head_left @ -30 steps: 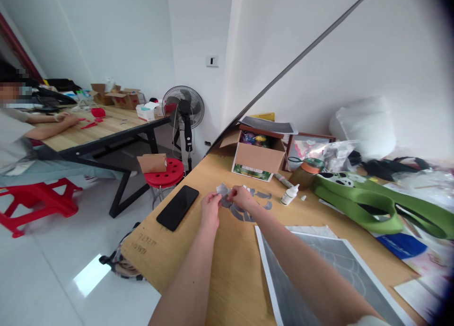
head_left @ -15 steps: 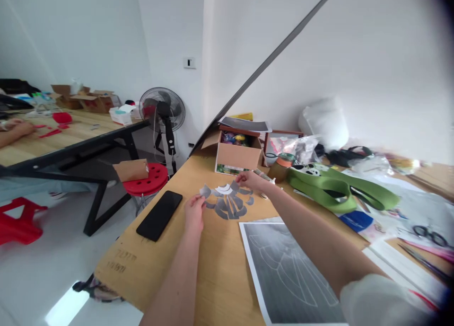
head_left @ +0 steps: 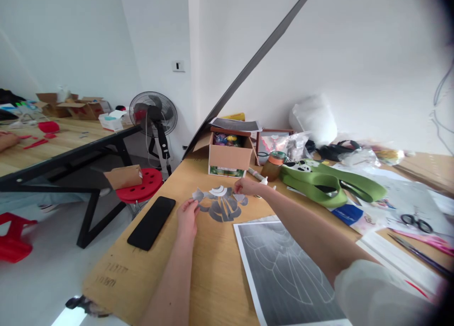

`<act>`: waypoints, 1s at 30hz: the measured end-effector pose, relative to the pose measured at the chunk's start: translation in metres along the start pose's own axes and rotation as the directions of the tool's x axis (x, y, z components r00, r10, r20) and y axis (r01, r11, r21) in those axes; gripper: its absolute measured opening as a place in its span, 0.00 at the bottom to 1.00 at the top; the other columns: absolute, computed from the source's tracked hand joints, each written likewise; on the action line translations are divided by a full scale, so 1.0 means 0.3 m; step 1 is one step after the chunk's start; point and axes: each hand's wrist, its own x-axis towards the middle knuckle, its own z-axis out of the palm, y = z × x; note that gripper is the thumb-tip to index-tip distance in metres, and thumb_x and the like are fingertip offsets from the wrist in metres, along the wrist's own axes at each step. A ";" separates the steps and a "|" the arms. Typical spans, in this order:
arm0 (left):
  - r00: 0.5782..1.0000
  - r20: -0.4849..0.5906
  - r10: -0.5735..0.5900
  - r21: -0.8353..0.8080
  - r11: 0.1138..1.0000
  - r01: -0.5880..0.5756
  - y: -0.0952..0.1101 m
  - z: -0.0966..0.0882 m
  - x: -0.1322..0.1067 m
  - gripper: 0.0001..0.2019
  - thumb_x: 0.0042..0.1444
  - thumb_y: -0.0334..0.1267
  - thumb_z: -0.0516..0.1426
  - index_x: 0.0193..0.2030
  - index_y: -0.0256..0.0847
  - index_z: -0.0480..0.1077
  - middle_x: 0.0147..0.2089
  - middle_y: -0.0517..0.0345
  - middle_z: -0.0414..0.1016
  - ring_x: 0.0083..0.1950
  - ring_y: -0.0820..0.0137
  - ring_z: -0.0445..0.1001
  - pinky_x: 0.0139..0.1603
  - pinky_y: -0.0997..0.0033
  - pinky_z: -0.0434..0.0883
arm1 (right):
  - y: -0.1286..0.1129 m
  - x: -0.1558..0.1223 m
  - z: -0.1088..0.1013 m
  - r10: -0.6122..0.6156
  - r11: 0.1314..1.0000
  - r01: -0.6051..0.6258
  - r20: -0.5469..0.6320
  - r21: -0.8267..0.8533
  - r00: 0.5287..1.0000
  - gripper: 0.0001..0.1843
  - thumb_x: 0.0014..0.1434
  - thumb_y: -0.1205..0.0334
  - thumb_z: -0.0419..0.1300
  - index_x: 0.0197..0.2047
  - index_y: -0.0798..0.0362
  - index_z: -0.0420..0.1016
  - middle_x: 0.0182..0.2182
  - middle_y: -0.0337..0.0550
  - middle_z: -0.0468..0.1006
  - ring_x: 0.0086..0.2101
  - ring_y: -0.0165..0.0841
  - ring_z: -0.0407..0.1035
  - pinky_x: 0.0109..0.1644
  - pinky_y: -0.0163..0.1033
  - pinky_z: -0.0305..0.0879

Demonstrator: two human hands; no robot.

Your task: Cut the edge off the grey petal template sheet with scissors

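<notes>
My left hand [head_left: 187,215] pinches a small grey paper cutout [head_left: 197,195] at the left edge of a cluster of grey paper pieces [head_left: 223,207] lying on the wooden table [head_left: 216,274]. Past that cluster, my right hand [head_left: 246,187] is closed around a small white glue bottle [head_left: 263,180], whose tip pokes out to the right. A large grey printed sheet [head_left: 283,274] lies under my right forearm. A black phone [head_left: 152,222] rests to the left of my left hand.
An open cardboard box [head_left: 227,156], a brown jar [head_left: 274,165] and a green strap bag [head_left: 328,184] stand behind the cutouts. Scissors [head_left: 418,220] and papers lie at the right. A red stool [head_left: 141,185], a fan [head_left: 153,114] and another person's table [head_left: 53,141] are left.
My hands moved apart: the right one reached out beyond the cutouts and closed on the glue bottle, while the left stayed with its grey piece. My head turned to the right.
</notes>
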 end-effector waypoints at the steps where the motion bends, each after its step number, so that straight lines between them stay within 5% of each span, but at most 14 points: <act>1: 1.000 0.001 0.000 0.003 1.000 0.000 0.000 -0.001 0.000 0.07 0.41 0.28 0.65 0.28 0.37 0.72 0.31 0.57 0.75 0.38 0.67 0.76 0.45 0.66 0.71 | -0.003 0.001 0.003 -0.006 1.000 0.006 0.000 -0.008 1.000 0.17 0.64 0.56 0.59 0.53 0.55 0.71 0.50 0.47 0.74 0.46 0.38 0.72 0.48 0.48 0.72; 14: 1.000 0.007 -0.009 0.024 1.000 0.009 0.015 0.012 -0.015 0.06 0.40 0.29 0.64 0.26 0.39 0.71 0.29 0.58 0.75 0.35 0.69 0.75 0.42 0.68 0.70 | -0.014 -0.001 0.022 -0.087 0.991 0.073 -0.124 -0.115 0.989 0.11 0.64 0.58 0.60 0.45 0.56 0.75 0.44 0.44 0.77 0.42 0.35 0.73 0.47 0.46 0.71; 17: 1.000 0.016 -0.007 0.026 1.000 0.006 0.017 0.014 -0.016 0.07 0.40 0.29 0.65 0.25 0.39 0.71 0.28 0.59 0.75 0.35 0.68 0.76 0.43 0.67 0.70 | -0.003 -0.014 0.018 -0.104 0.988 0.077 -0.204 -0.136 0.973 0.06 0.62 0.66 0.60 0.41 0.57 0.77 0.40 0.44 0.79 0.41 0.34 0.73 0.47 0.41 0.69; 21: 1.000 0.029 0.002 0.028 1.000 -0.003 0.018 0.010 -0.018 0.08 0.39 0.30 0.66 0.26 0.39 0.71 0.29 0.59 0.75 0.37 0.67 0.76 0.45 0.65 0.70 | 0.023 -0.046 0.037 -0.111 0.984 0.064 -0.289 -0.168 0.951 0.13 0.55 0.76 0.57 0.37 0.56 0.81 0.37 0.45 0.82 0.40 0.35 0.73 0.44 0.34 0.65; 30: 0.999 0.032 0.016 0.051 0.999 -0.017 0.008 0.003 -0.015 0.07 0.40 0.31 0.66 0.26 0.38 0.72 0.30 0.56 0.75 0.39 0.66 0.77 0.49 0.62 0.71 | 0.022 -0.131 0.121 -0.134 0.977 0.063 -0.356 -0.206 0.925 0.12 0.58 0.71 0.57 0.40 0.56 0.82 0.40 0.51 0.79 0.46 0.40 0.69 0.47 0.36 0.62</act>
